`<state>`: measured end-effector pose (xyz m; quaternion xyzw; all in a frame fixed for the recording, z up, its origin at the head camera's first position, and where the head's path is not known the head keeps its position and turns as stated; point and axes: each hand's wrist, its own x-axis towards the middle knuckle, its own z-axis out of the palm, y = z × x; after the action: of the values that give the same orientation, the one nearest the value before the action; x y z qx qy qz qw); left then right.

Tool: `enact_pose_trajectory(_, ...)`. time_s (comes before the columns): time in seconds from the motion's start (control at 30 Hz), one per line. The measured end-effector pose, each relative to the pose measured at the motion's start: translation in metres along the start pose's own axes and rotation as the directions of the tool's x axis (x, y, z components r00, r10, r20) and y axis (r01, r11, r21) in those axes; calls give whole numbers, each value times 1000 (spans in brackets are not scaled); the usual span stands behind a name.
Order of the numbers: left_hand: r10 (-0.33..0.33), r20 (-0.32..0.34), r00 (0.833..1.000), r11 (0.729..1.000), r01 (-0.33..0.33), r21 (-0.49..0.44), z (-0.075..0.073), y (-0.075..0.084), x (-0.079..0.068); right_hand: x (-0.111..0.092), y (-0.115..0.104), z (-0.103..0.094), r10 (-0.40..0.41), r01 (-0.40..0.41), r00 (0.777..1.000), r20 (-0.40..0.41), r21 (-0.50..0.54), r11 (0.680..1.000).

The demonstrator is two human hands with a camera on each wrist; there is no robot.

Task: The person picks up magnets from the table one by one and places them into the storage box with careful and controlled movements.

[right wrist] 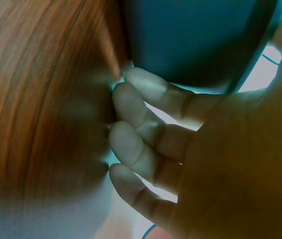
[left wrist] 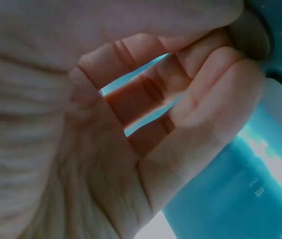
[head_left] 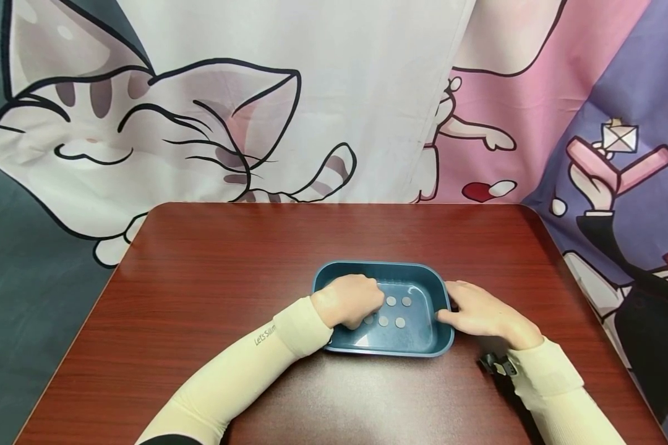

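Observation:
A blue rectangular bin (head_left: 392,353) stands on the table, with several flat silver coins (head_left: 400,322) in rows on its floor. My left hand (head_left: 349,300) reaches over the bin's left end, its fingers bent down to the floor. In the left wrist view, thumb and fingertips meet at the edge of one coin (left wrist: 252,37), partly hidden by them; another coin (left wrist: 280,102) lies just beside. My right hand (head_left: 481,314) holds the bin's right end, thumb over the rim and fingers outside. In the right wrist view those fingers (right wrist: 131,142) bend against the outer wall near the tabletop.
The reddish-brown wooden table (head_left: 217,247) extends around the bin. Behind it hangs a curtain (head_left: 367,93) printed with cartoon figures. A small black device (head_left: 498,364) is on the right wrist at the sleeve.

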<state>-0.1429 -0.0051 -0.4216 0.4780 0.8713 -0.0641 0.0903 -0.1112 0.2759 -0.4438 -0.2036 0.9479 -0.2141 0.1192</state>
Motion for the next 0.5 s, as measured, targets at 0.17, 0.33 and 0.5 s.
enact_pose_trajectory(0.17,5,1,1000,1000,-5,-16,-2,-1,-1,1,-1,0,-7,7,1000,-1,1,1000)
enact_pose_trajectory(0.33,17,-4,1000,999,-17,-51,-5,-2,-3,0,-1,-1,-8,8,1000,2,3,1000)
enact_pose_trajectory(0.5,38,-12,999,994,-39,-99,-11,-5,-4,-2,1,-1,0,0,1000,1,9,1000)
